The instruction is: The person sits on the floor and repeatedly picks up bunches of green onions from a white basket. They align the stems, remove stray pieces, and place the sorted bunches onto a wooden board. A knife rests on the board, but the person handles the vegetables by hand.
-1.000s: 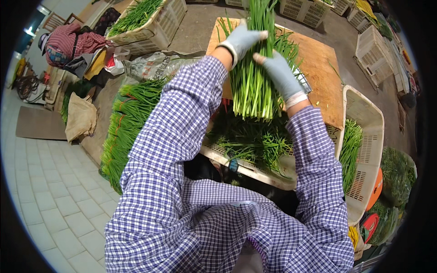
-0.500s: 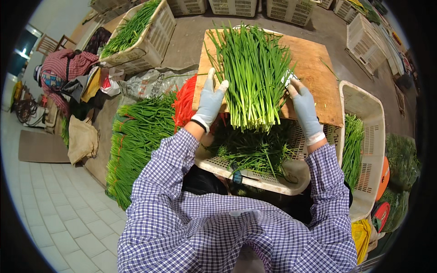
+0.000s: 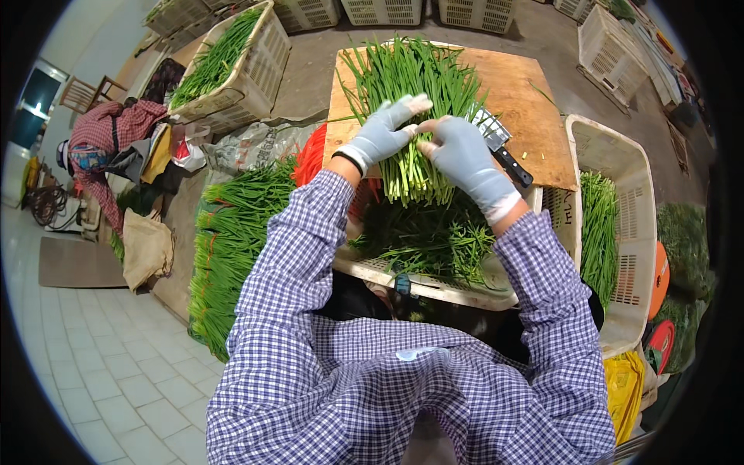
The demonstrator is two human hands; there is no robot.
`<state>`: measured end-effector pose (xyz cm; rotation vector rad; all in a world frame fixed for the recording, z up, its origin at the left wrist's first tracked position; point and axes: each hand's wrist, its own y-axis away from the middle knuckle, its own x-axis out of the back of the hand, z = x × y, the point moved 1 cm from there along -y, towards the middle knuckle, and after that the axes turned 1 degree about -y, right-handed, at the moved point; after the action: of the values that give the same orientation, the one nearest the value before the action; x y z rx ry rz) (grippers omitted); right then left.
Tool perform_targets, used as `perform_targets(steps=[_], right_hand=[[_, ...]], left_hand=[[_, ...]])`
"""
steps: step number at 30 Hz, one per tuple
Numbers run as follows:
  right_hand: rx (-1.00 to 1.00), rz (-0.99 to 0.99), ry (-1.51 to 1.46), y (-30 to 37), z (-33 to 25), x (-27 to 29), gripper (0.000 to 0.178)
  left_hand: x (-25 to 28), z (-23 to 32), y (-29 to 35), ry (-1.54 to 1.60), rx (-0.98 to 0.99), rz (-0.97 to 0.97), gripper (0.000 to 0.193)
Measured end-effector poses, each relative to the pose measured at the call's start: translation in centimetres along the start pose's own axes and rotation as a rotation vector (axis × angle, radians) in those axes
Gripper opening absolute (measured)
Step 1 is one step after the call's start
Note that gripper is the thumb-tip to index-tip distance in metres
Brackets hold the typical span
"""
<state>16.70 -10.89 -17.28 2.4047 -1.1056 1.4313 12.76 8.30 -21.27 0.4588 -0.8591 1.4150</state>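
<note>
A thick bunch of garlic chives [image 3: 422, 77] lies on a wooden board [image 3: 535, 101], its pale cut stems overhanging the near edge. My left hand [image 3: 384, 133], in a pale blue-grey glove, presses round the bunch from the left, with fingers across its top. From the other side my right hand [image 3: 469, 159], gloved alike, closes on the stems, its fingertips near the left thumb. Between them the bunch is squeezed narrow; the undersides of both hands' grip are hidden. Beside my right hand rests a knife with a broad blade and black handle [image 3: 513, 167].
Below the board sits a crate [image 3: 457, 293] with loose greens. Another crate [image 3: 635, 155] holding chives stands at right. Tied chive bundles [image 3: 232, 248] and red strips [image 3: 310, 155] lie at left. A person in a red checked shirt [image 3: 116, 128] bends at far left.
Both hands have come inward from the bunch's sides onto it, and the bunch is narrower. The knife's handle, earlier covered by my right hand, now shows.
</note>
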Motion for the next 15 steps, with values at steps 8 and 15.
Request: perform_targets(steps=[8,15], right_hand=[[0.101,-0.099,0.068,0.4,0.8,-1.0,0.023],[0.090,-0.305,0.519,-0.7,-2.2,-2.8,0.013]], left_hand=[[-2.2,-2.6,0.4,0.292,-0.002,-0.009,0.061],[-2.7,-3.1,0.1,0.123,0.022,-0.078,0.070]])
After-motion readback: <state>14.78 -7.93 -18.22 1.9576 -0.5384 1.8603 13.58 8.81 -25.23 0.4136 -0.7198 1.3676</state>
